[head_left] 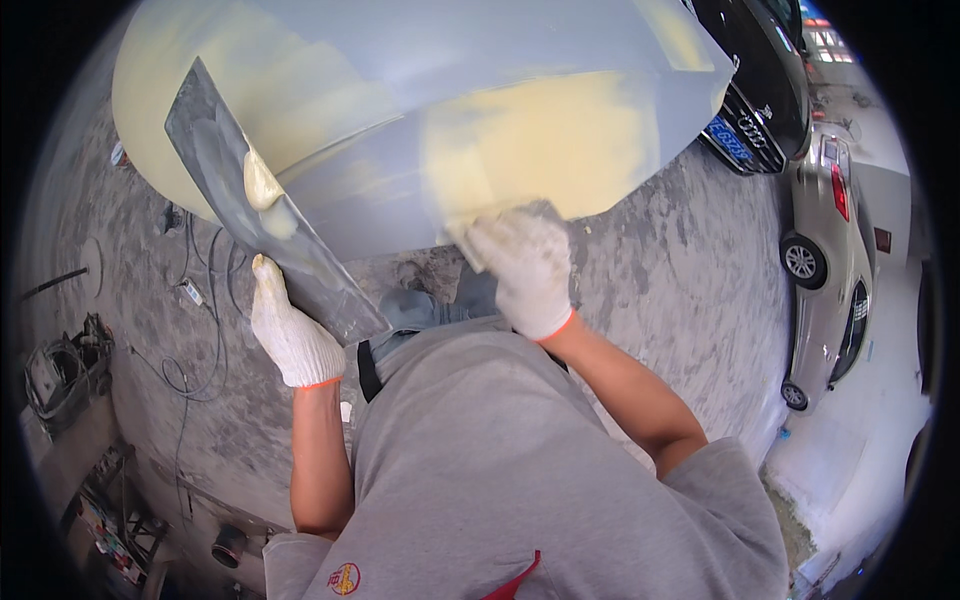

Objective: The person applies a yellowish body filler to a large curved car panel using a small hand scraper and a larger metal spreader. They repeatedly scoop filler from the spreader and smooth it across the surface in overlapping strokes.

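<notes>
A large grey panel (pixel 360 60) with pale yellow filler patches (pixel 545 135) spans the top of the view. My left hand (pixel 290 325), in a white knit glove, grips a long dark board (pixel 215 170) held diagonally in front of the panel; a cream blob of putty (pixel 260 180) sits on it. My right hand (pixel 515 270), gloved too, is closed on a flat spreader (pixel 466 244) at the panel's lower edge, over the yellow patch. The glove partly hides the spreader, and whether it touches the panel is unclear.
A dark car (pixel 770 60) stands close beyond the panel at upper right, a beige car (pixel 815 240) along the right. Hoses and cords (pixel 210 300) lie on the mottled floor (pixel 650 300) at left, beside coiled equipment (pixel 60 370) and metal clutter (pixel 110 510).
</notes>
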Demonstrator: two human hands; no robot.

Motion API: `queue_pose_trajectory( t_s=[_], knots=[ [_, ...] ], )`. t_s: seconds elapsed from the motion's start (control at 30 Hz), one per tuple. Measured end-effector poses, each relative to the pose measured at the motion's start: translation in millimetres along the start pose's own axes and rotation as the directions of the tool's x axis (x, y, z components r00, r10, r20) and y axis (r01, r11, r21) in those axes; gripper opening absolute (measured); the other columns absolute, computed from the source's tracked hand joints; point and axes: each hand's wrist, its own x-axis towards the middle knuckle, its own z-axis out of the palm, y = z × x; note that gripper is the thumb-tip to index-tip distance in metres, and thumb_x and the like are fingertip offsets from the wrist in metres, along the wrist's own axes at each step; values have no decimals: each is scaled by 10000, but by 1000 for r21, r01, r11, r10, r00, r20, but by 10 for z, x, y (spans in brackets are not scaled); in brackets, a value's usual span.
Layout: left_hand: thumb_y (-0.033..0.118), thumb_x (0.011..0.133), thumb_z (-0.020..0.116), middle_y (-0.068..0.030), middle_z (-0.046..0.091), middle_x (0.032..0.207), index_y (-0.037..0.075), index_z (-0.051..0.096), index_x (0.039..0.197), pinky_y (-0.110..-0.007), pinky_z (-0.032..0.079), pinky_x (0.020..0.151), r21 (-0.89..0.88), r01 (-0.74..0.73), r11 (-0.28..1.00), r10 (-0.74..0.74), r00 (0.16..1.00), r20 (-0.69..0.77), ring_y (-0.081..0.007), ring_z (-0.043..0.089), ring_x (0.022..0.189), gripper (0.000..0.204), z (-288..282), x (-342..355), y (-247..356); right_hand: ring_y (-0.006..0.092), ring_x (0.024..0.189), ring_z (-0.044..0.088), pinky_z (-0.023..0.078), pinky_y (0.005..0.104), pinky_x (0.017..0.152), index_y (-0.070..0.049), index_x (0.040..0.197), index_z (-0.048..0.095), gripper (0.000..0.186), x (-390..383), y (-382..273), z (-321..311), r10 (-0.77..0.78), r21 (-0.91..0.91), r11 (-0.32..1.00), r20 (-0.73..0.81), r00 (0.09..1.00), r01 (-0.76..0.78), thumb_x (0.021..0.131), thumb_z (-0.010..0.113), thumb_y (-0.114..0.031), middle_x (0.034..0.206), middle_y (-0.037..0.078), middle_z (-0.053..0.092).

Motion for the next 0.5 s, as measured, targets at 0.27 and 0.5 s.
queue_pose_trajectory(
  t_s=[0.27, 0.5],
  knots=[
    [345, 1123, 639, -83, 689, 1342, -54, 641, 1406, -340, 502, 1065, 2, -47, 999, 47, 999, -27, -181, 642, 1174, 489, -96, -249, -32, 299, 1207, 687, 478, 469, 1060, -191, 1237, 803, 508, 806, 746, 257, -176, -126, 982, -343, 923, 140, 800, 669, 32, 1283, 31, 773],
    [317, 1128, 630, -79, 672, 1377, -50, 618, 1440, -346, 499, 1098, 32, -65, 997, 67, 996, -65, -176, 640, 1204, 482, -170, -459, -56, 275, 1202, 695, 486, 477, 1060, -201, 1211, 816, 461, 732, 781, 255, -207, -171, 973, -331, 921, 157, 821, 662, -10, 1259, 16, 788]
  ],
)
